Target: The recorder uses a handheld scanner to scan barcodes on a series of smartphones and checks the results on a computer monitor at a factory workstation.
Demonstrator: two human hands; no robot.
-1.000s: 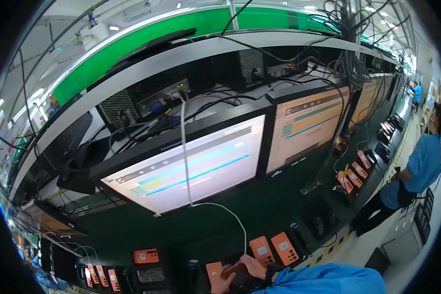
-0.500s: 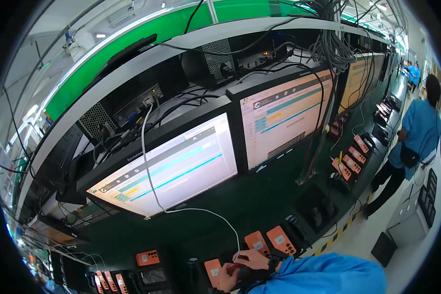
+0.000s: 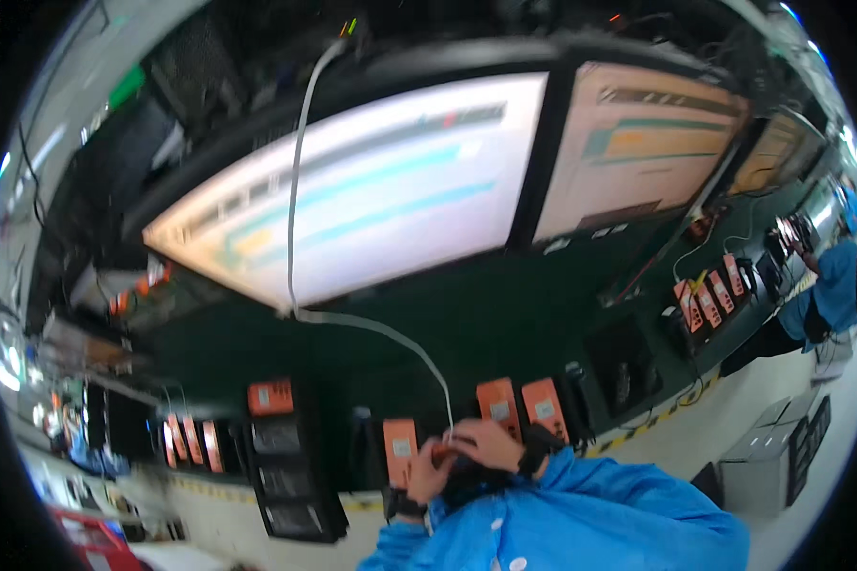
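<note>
At the bench's near edge, my left hand (image 3: 427, 476) is closed round an orange phone (image 3: 442, 454), mostly covered by my fingers. My right hand (image 3: 488, 443) meets it from the other side, fingers pinched where the white cable (image 3: 414, 347) comes down to the phone. Whether the plug sits inside the phone is hidden. Another orange phone (image 3: 400, 447) lies just left of my hands. Two more, an orange phone (image 3: 498, 400) and its neighbour (image 3: 543, 404), lie to the right.
Two lit monitors, a nearer monitor (image 3: 400, 200) and a right-hand monitor (image 3: 647, 152), stand behind the dark green bench (image 3: 467, 314). A black tray (image 3: 290, 476) with an orange phone is at left. Phone rows flank both sides. A person in blue (image 3: 833, 290) stands far right.
My view has turned downward and to the right, blurring the screens, and more of my blue sleeves shows. Both hands stay together on the phone and cable end.
</note>
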